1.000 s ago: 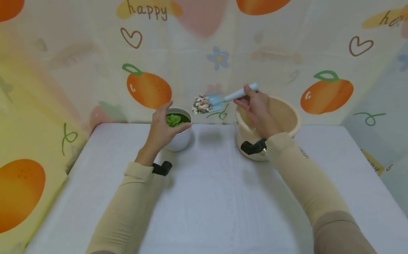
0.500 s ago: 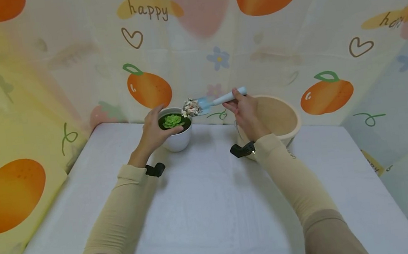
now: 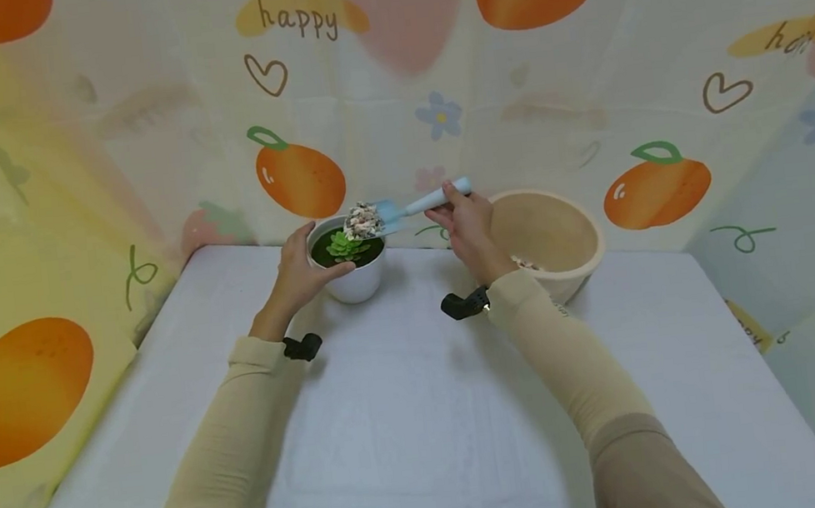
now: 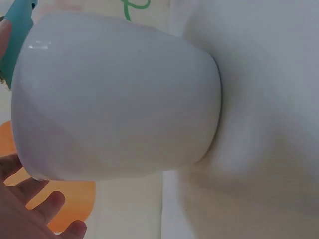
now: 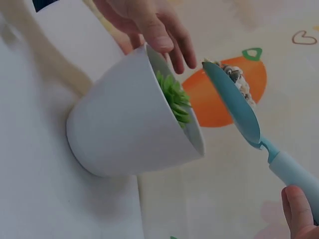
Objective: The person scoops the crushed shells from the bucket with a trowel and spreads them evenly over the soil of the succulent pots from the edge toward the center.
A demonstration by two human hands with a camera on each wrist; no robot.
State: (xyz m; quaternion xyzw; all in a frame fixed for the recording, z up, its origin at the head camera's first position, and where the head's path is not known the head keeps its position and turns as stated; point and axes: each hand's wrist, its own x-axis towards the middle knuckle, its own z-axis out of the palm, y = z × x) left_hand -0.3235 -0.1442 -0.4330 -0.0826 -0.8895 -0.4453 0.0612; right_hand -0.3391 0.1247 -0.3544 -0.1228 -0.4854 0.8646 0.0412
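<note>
My left hand [image 3: 296,271] holds the white flowerpot [image 3: 356,283] at its rim, thumb along the near side and fingers round the far side. A green succulent [image 5: 175,99] grows from dark soil inside that upright pot. In my right hand [image 3: 471,228] is the pale handle of a light-blue garden trowel [image 5: 234,102], pinched between thumb and fingers. Its scoop carries a heap of multicoloured gravel [image 3: 363,220] and is held level over the pot's right side, above the succulent. From the left wrist view, the pot's smooth wall hides most of the scene.
A large beige bucket [image 3: 592,254] stands right of the pot, with a little gravel [image 3: 525,263] visible inside; my right forearm crosses in front of it. Both stand on a white-covered table [image 3: 411,421] near its back edge. A fruit-printed cloth [image 3: 391,113] hangs behind.
My right hand has moved left, bringing the loaded trowel from near the bucket to over the pot. My left hand has shifted left from over the pot's opening to its rim, uncovering the succulent.
</note>
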